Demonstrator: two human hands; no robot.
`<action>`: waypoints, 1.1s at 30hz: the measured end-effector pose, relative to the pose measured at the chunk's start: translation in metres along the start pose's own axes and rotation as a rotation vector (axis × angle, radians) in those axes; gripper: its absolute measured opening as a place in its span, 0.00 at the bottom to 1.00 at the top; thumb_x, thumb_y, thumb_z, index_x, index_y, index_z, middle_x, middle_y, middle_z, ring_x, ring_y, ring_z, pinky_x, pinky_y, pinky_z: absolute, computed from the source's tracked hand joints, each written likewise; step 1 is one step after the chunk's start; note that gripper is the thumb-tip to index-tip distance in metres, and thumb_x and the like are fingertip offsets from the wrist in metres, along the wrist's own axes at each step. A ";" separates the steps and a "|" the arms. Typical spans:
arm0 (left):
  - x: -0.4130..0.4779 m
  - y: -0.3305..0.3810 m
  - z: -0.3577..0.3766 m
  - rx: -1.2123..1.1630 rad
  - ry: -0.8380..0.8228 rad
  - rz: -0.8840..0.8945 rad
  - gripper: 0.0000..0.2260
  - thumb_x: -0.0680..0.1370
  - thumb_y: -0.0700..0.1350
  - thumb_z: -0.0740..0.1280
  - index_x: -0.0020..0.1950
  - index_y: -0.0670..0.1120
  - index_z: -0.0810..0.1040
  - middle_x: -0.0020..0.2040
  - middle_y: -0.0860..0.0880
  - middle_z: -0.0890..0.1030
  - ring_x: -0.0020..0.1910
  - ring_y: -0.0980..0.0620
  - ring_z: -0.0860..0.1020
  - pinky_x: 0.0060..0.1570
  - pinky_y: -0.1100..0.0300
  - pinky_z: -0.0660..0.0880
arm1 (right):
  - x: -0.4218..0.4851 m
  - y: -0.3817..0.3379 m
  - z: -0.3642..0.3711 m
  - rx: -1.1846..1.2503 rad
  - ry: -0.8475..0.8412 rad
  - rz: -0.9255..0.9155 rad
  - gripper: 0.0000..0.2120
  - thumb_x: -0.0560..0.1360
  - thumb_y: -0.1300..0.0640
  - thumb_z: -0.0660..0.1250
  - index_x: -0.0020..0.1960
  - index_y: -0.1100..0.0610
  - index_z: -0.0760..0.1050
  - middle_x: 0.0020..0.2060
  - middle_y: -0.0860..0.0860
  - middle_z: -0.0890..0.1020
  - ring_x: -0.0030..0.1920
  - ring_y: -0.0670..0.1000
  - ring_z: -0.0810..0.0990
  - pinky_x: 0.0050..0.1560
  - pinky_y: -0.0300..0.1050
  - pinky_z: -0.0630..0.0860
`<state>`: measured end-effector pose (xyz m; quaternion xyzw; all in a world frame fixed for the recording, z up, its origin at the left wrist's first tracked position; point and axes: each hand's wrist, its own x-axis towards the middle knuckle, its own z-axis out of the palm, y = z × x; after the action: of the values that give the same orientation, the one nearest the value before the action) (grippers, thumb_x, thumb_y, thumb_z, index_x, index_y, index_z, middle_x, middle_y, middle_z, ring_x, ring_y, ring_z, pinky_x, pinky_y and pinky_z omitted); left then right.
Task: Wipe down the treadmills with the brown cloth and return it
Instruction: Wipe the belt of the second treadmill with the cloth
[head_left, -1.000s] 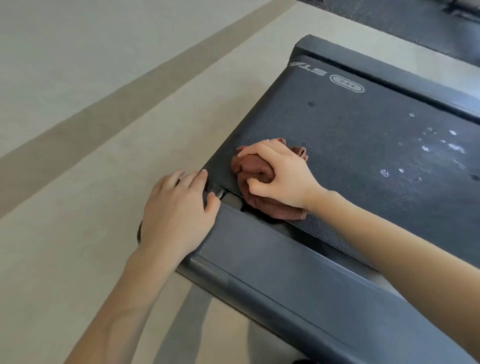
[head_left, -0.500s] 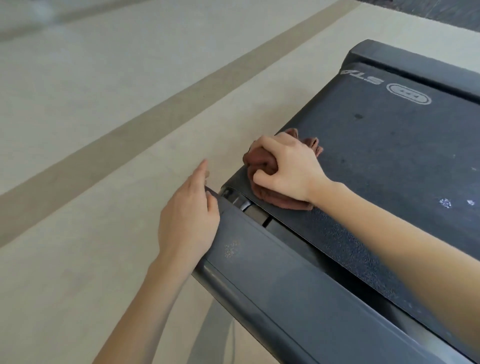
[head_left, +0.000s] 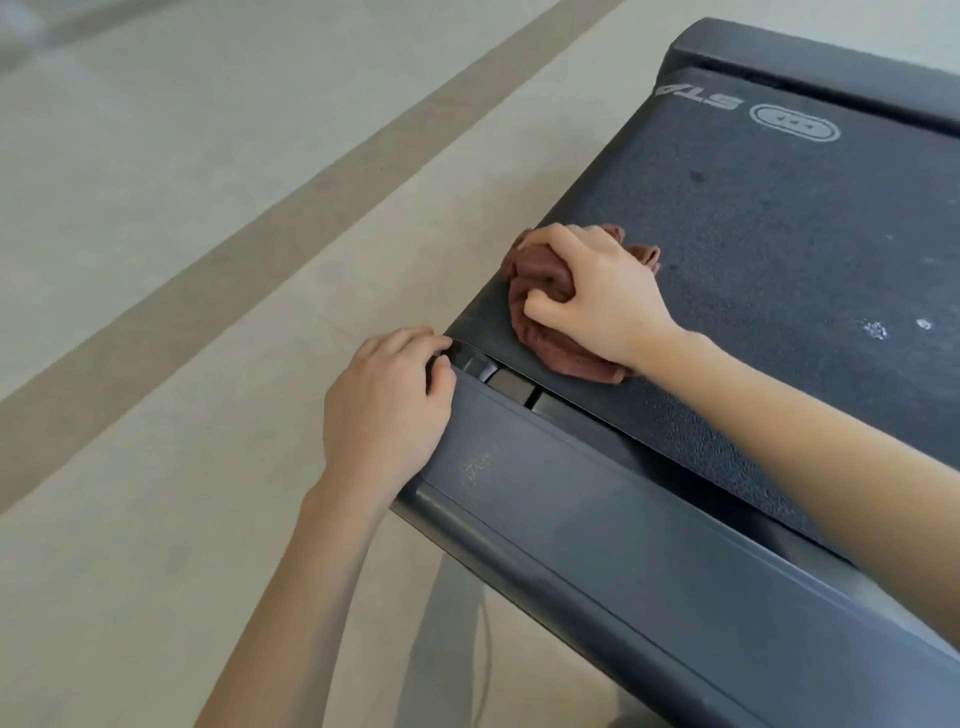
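Head view, looking down at the rear end of a dark treadmill (head_left: 779, 249). The right hand (head_left: 597, 296) is closed around a bunched brown cloth (head_left: 540, 338), fingers curled over the top of the wad and the thumb tucked into its near side, holding it down on the belt. The cloth sits on the belt's left rear corner, close to the belt's edge and just ahead of the gap where the roller (head_left: 480, 366) shows. The left hand (head_left: 384, 405) grips the left corner of the grey end cover (head_left: 597, 519): fingers bent over the corner, tips at the roller gap, thumb lying on the cover's top face. The two hands are near each other but apart. A few white specks (head_left: 875, 329) mark the belt to the right of the cloth (what they are cannot be told). A printed logo (head_left: 795, 123) sits farther up the belt. The pale floor (head_left: 156, 156) beside the machine carries a darker stripe (head_left: 260, 257) running diagonally.
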<state>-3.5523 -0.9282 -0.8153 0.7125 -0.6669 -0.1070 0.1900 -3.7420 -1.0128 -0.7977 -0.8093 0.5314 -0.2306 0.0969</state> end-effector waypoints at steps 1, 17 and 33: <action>0.001 -0.001 0.000 0.005 0.001 0.004 0.14 0.79 0.49 0.56 0.60 0.55 0.77 0.62 0.59 0.75 0.62 0.55 0.69 0.48 0.60 0.65 | -0.008 -0.002 -0.001 0.000 0.016 0.013 0.17 0.71 0.51 0.65 0.59 0.53 0.73 0.52 0.50 0.78 0.56 0.53 0.72 0.50 0.51 0.71; 0.021 0.046 0.001 -0.007 -0.005 0.352 0.16 0.77 0.47 0.62 0.62 0.44 0.77 0.66 0.46 0.74 0.66 0.46 0.68 0.66 0.48 0.63 | -0.133 0.056 -0.066 -0.101 0.067 0.084 0.18 0.67 0.50 0.62 0.53 0.56 0.78 0.48 0.50 0.80 0.50 0.55 0.76 0.54 0.48 0.71; 0.028 0.094 0.058 0.188 -0.242 0.402 0.32 0.72 0.65 0.37 0.76 0.57 0.48 0.78 0.55 0.45 0.76 0.54 0.41 0.73 0.46 0.39 | -0.121 0.121 -0.083 -0.194 0.196 0.410 0.18 0.71 0.51 0.66 0.60 0.52 0.72 0.55 0.50 0.76 0.55 0.54 0.71 0.52 0.47 0.67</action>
<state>-3.6593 -0.9669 -0.8262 0.5620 -0.8202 -0.0891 0.0591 -3.9197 -0.9466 -0.8059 -0.6639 0.7109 -0.2317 0.0116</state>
